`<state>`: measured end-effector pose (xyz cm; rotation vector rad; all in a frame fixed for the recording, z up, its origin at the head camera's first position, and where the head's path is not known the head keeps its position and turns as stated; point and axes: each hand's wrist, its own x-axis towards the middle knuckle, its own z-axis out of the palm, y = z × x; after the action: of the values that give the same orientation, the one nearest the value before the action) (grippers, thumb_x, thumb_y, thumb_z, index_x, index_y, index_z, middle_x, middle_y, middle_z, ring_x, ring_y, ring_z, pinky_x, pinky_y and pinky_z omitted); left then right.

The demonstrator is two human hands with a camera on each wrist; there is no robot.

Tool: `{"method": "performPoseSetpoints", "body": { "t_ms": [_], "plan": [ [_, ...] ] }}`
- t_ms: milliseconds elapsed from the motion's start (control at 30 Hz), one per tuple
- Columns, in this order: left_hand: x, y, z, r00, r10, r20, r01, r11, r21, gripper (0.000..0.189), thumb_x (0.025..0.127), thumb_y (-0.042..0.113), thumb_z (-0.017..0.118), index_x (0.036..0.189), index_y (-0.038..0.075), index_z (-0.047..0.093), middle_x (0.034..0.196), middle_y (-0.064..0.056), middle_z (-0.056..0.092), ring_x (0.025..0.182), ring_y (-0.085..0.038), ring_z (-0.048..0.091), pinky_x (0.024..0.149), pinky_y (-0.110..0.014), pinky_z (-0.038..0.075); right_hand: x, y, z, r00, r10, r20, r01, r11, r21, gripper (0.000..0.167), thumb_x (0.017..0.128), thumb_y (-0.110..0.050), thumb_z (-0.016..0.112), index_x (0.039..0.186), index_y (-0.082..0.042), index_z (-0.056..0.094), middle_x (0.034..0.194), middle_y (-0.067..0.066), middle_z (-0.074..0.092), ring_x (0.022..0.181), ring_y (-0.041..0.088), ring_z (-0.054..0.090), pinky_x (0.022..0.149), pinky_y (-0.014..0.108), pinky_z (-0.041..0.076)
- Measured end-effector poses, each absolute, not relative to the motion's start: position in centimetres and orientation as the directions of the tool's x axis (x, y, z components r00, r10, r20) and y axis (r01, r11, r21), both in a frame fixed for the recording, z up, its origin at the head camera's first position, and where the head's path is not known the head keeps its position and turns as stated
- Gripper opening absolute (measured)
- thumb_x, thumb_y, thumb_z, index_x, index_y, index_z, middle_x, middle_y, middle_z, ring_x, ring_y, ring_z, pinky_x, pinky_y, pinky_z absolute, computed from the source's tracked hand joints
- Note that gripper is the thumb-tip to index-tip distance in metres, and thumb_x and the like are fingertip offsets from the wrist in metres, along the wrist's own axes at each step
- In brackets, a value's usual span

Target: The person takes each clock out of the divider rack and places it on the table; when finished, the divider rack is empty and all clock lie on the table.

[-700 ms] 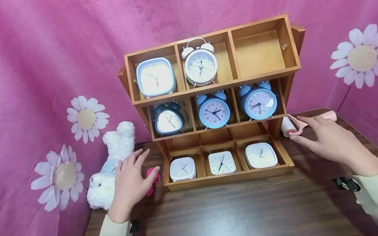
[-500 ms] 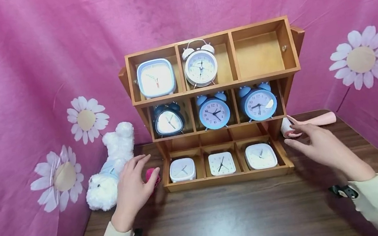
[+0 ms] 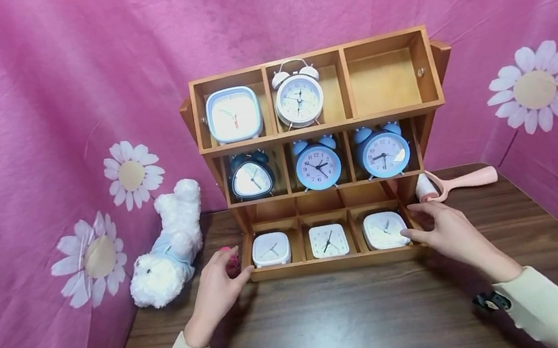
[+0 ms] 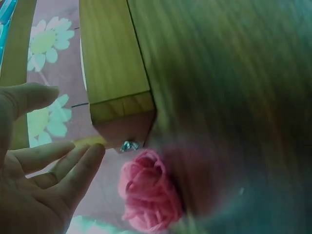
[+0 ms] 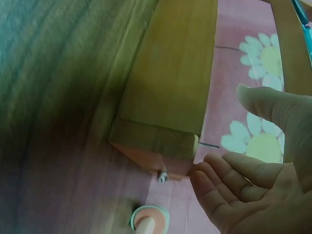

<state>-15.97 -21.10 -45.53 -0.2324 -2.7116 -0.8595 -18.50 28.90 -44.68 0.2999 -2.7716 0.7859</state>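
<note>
A three-tier wooden display shelf (image 3: 334, 264) with several alarm clocks in its compartments stands on the table. My left hand (image 3: 219, 290) is at its lower left corner, thumb and fingers spread to either side of the end; whether it touches the wood I cannot tell. At the lower right corner my right hand (image 3: 451, 237) is held the same way, thumb near the white clock (image 3: 385, 230) there. In the wrist views both hands (image 4: 44, 165) (image 5: 253, 180) have relaxed fingers beside the shelf's ends, holding nothing.
A ball of pink yarn (image 4: 148, 192) lies just left of the shelf, partly behind my left hand. Further left is a white plush dog (image 3: 164, 263). A pink-handled lint roller (image 3: 468, 180) lies behind my right hand. Pink flowered cloth (image 3: 87, 58) hangs around the table.
Both hands have moved inward and down to the shelf's lower corners. My right hand has come away from the lint roller's side. Shelf and clocks look the same.
</note>
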Motion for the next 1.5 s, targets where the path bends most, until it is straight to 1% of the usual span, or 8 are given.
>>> {"method": "performPoseSetpoints", "body": {
  "t_ms": [167,233,400,533,700,900,1167,1500],
  "plan": [
    [-15.9,-20.7,-45.7,-0.960,0.054,0.274,0.206,0.799,0.565,0.054,0.091,0.017,0.094,0.135,-0.008,0.075,0.119,-0.021,0.080,0.097,-0.030,0.080,0.092,-0.052,0.064,-18.4,28.5,-45.0,-0.949,-0.138,0.284,-0.268,0.826,-0.495,0.065,0.088,-0.030,0.097,0.138,0.004,0.072,0.123,0.027,0.079,0.106,0.041,0.079,0.089,0.059,0.061],
    [-16.0,-20.6,-45.7,-0.963,0.059,0.263,0.202,0.803,0.560,0.054,0.091,0.017,0.093,0.134,-0.009,0.075,0.122,-0.023,0.080,0.102,-0.032,0.080,0.096,-0.054,0.064,-18.4,28.3,-45.1,-0.950,-0.136,0.281,-0.266,0.824,-0.500,0.070,0.087,-0.030,0.098,0.140,0.006,0.070,0.125,0.030,0.077,0.108,0.044,0.079,0.090,0.062,0.061],
    [-15.9,-20.6,-45.7,-0.970,0.055,0.236,0.179,0.818,0.547,0.051,0.093,0.019,0.092,0.133,-0.009,0.076,0.133,-0.027,0.079,0.123,-0.041,0.076,0.106,-0.059,0.059,-18.3,27.3,-45.0,-0.963,-0.137,0.234,-0.247,0.798,-0.549,0.086,0.086,-0.032,0.099,0.149,0.013,0.059,0.141,0.040,0.066,0.120,0.054,0.074,0.100,0.069,0.057],
    [-15.9,-20.7,-45.8,-0.974,0.040,0.224,0.160,0.823,0.545,0.049,0.094,0.019,0.092,0.131,-0.009,0.078,0.132,-0.027,0.079,0.125,-0.043,0.076,0.106,-0.059,0.060,-18.4,26.2,-45.1,-0.964,-0.143,0.225,-0.248,0.792,-0.557,0.095,0.085,-0.032,0.100,0.152,0.016,0.052,0.146,0.042,0.061,0.125,0.056,0.070,0.103,0.070,0.056],
    [-16.1,-20.7,-46.0,-0.974,0.041,0.222,0.159,0.824,0.544,0.047,0.093,0.019,0.092,0.128,-0.008,0.079,0.130,-0.027,0.080,0.123,-0.042,0.078,0.104,-0.059,0.061,-18.4,25.2,-45.3,-0.956,-0.140,0.259,-0.264,0.796,-0.545,0.096,0.082,-0.029,0.100,0.151,0.018,0.052,0.144,0.040,0.063,0.131,0.056,0.064,0.108,0.071,0.051],
    [-16.2,-20.6,-46.0,-0.978,0.040,0.204,0.149,0.819,0.554,0.047,0.094,0.019,0.091,0.130,-0.009,0.078,0.132,-0.028,0.079,0.126,-0.041,0.077,0.106,-0.059,0.061,-18.4,24.3,-45.7,-0.951,-0.127,0.283,-0.265,0.805,-0.531,0.102,0.078,-0.031,0.102,0.150,0.019,0.052,0.142,0.041,0.061,0.130,0.057,0.062,0.109,0.071,0.050],
    [-16.1,-20.6,-46.1,-0.979,0.050,0.197,0.153,0.816,0.557,0.046,0.095,0.018,0.091,0.130,-0.009,0.078,0.133,-0.028,0.079,0.126,-0.040,0.077,0.105,-0.059,0.061,-18.9,23.5,-45.5,-0.965,-0.140,0.220,-0.238,0.823,-0.516,0.107,0.080,-0.037,0.101,0.152,0.021,0.049,0.149,0.044,0.055,0.136,0.058,0.057,0.113,0.074,0.048],
    [-16.2,-20.7,-46.1,-0.979,0.056,0.196,0.157,0.818,0.553,0.047,0.094,0.018,0.091,0.130,-0.009,0.078,0.134,-0.028,0.079,0.126,-0.041,0.077,0.105,-0.059,0.061,-19.3,23.1,-45.3,-0.975,-0.142,0.171,-0.209,0.843,-0.496,0.109,0.080,-0.040,0.101,0.152,0.023,0.048,0.144,0.045,0.056,0.131,0.056,0.059,0.111,0.073,0.050]
  ]
}}
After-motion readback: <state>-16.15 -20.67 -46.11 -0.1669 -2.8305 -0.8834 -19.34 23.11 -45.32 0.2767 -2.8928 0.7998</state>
